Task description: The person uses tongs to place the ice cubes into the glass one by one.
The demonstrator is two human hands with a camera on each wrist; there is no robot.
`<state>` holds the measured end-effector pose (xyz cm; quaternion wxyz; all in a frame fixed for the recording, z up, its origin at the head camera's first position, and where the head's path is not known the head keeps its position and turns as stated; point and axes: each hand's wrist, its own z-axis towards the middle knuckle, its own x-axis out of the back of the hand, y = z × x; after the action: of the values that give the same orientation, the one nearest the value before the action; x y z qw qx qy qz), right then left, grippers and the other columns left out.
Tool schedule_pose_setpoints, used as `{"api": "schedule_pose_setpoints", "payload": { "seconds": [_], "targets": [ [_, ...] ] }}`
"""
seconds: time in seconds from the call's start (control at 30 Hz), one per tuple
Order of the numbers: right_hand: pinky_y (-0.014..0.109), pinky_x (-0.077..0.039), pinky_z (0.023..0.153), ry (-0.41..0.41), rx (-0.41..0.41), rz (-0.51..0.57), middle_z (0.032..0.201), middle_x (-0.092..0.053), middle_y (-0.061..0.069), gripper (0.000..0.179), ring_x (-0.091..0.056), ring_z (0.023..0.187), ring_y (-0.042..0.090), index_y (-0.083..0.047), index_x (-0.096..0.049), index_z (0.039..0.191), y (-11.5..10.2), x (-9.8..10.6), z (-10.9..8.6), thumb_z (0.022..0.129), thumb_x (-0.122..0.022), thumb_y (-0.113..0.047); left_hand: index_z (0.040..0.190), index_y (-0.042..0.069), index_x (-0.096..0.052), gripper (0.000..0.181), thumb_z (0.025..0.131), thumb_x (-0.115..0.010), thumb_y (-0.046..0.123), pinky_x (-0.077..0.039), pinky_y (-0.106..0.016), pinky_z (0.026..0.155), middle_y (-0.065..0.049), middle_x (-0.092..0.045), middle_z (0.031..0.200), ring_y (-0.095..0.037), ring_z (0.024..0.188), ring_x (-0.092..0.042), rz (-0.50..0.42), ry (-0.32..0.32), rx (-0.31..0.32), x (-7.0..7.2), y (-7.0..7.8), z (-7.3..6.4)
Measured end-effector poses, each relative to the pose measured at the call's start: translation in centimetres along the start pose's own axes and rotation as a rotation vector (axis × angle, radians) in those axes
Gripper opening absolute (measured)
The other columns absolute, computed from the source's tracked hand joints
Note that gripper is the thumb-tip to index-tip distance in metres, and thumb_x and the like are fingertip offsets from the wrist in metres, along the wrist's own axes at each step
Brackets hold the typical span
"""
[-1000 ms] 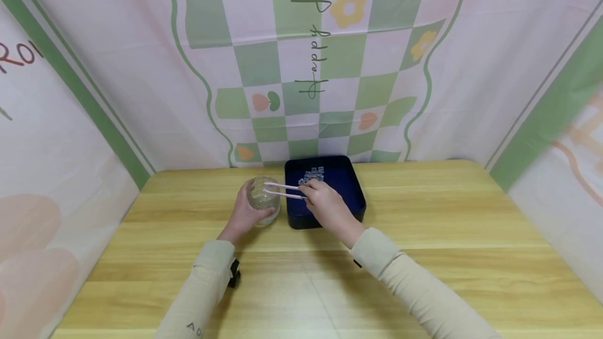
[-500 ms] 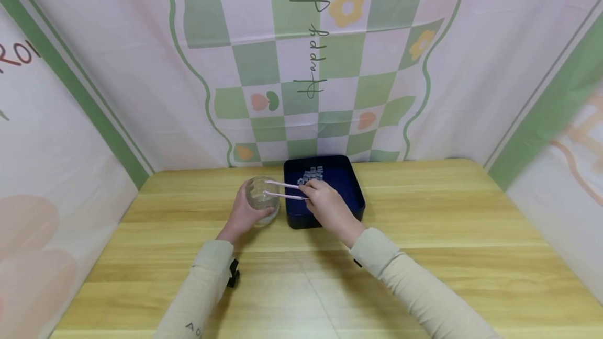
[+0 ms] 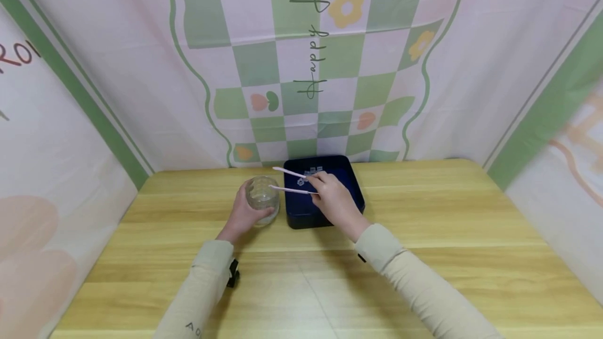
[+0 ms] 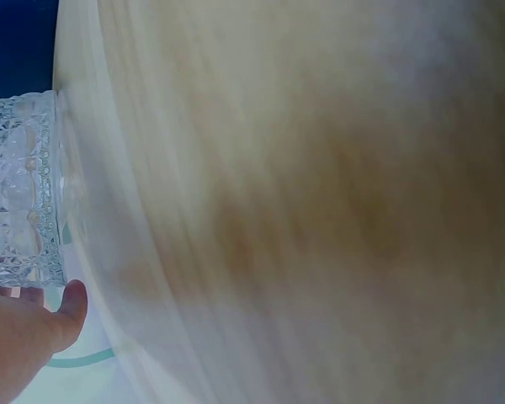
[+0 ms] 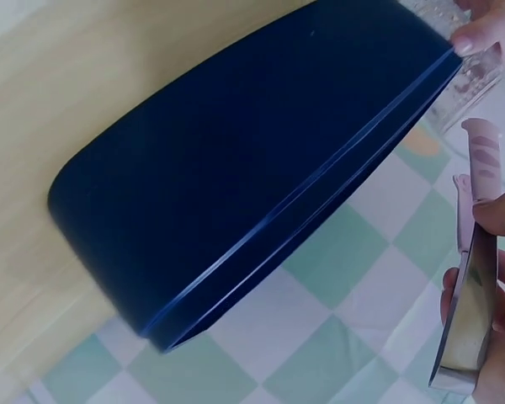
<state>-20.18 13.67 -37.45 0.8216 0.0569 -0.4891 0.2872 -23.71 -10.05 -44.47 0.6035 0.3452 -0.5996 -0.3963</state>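
My left hand (image 3: pixel 244 213) is curled round the side of a patterned clear glass jar (image 3: pixel 262 191) standing on the table. In the left wrist view its thumb lies near one end of the ribbed glass (image 4: pixel 18 189). My right hand (image 3: pixel 338 202) grips metal tongs (image 5: pixel 471 311) with pale pink tips, which point left toward the jar. The tongs' two arms stand spread, and I see nothing between them. Below the right hand is a dark blue square tray (image 3: pixel 308 219), holding several small clear pieces (image 3: pixel 319 169) at its back left, partly hidden by the hand.
The tray stands just right of the jar on a wood-grain table (image 3: pixel 447 213). A printed cloth (image 3: pixel 301 67) with green checks hangs behind the table's back edge, and more cloth flanks both sides.
My right hand has drawn the tongs a little to the right, off the jar's mouth, and their tips have spread wider. The left hand keeps its hold on the jar.
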Motion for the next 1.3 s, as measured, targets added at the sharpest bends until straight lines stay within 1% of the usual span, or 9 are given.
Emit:
{"api": "schedule_pose_setpoints", "payload": {
  "seconds": [0.1, 0.27, 0.43, 0.57, 0.87, 1.1, 1.3],
  "targets": [
    [0.033, -0.058, 0.078, -0.002, -0.036, -0.012, 0.108, -0.064, 0.013, 0.038, -0.063, 0.096, 0.027, 0.0, -0.066, 0.116, 0.7, 0.1, 0.0, 0.078, -0.073, -0.002, 0.148, 0.005, -0.021, 0.1, 0.07, -0.083, 0.016, -0.031, -0.054, 0.114, -0.021, -0.033, 0.148, -0.037, 0.136, -0.036, -0.005, 0.002, -0.001, 0.0, 0.0, 0.0],
    [0.038, -0.057, 0.079, 0.0, -0.109, -0.025, 0.107, -0.065, 0.017, 0.036, -0.063, 0.095, 0.031, 0.003, -0.066, 0.114, 2.5, 0.0, -0.1, 0.078, -0.072, -0.001, 0.148, 0.005, -0.022, 0.099, 0.07, -0.083, 0.016, -0.033, -0.054, 0.113, -0.021, -0.034, 0.147, -0.038, 0.135, -0.037, -0.004, 0.002, -0.003, -0.1, -0.1, 0.1],
    [0.041, -0.057, 0.077, -0.032, -0.192, -0.043, 0.102, -0.064, 0.019, 0.035, -0.063, 0.092, 0.034, 0.006, -0.066, 0.111, 4.0, -0.2, -0.4, 0.077, -0.072, 0.001, 0.148, 0.008, -0.021, 0.099, 0.071, -0.083, 0.017, -0.033, -0.054, 0.113, -0.019, -0.034, 0.147, -0.037, 0.135, -0.037, -0.008, -0.006, 0.007, -0.1, -0.3, 0.1],
    [0.043, -0.056, 0.075, -0.064, -0.242, -0.051, 0.1, -0.063, 0.02, 0.034, -0.063, 0.091, 0.034, 0.007, -0.066, 0.11, 4.8, -0.4, -0.6, 0.077, -0.072, 0.002, 0.148, 0.008, -0.021, 0.099, 0.071, -0.083, 0.018, -0.034, -0.054, 0.112, -0.019, -0.033, 0.147, -0.037, 0.135, -0.037, -0.008, -0.009, 0.001, -0.1, -0.4, 0.1],
    [0.041, -0.056, 0.074, -0.112, -0.256, -0.095, 0.095, -0.064, 0.02, 0.031, -0.063, 0.086, 0.033, 0.008, -0.066, 0.107, 5.7, -0.8, -1.0, 0.076, -0.072, 0.003, 0.148, 0.006, -0.02, 0.1, 0.071, -0.082, 0.018, -0.033, -0.055, 0.112, -0.02, -0.032, 0.148, -0.037, 0.135, -0.036, -0.015, -0.01, -0.006, -0.1, -0.4, 0.1],
    [0.042, -0.056, 0.074, -0.101, -0.246, -0.106, 0.093, -0.064, 0.021, 0.03, -0.063, 0.084, 0.034, 0.01, -0.067, 0.104, 6.0, -1.1, -1.2, 0.075, -0.073, 0.004, 0.148, 0.008, -0.02, 0.1, 0.071, -0.082, 0.018, -0.033, -0.054, 0.112, -0.019, -0.032, 0.148, -0.037, 0.136, -0.036, -0.012, -0.006, 0.004, -0.1, -0.3, 0.0],
    [0.041, -0.056, 0.075, -0.105, -0.249, -0.104, 0.093, -0.064, 0.021, 0.027, -0.063, 0.085, 0.034, 0.01, -0.067, 0.103, 6.1, -1.0, -1.3, 0.077, -0.071, 0.004, 0.148, 0.007, -0.021, 0.099, 0.071, -0.082, 0.017, -0.033, -0.054, 0.112, -0.019, -0.033, 0.148, -0.037, 0.135, -0.037, -0.015, -0.002, 0.003, -0.1, -0.2, 0.0]
  ]
}}
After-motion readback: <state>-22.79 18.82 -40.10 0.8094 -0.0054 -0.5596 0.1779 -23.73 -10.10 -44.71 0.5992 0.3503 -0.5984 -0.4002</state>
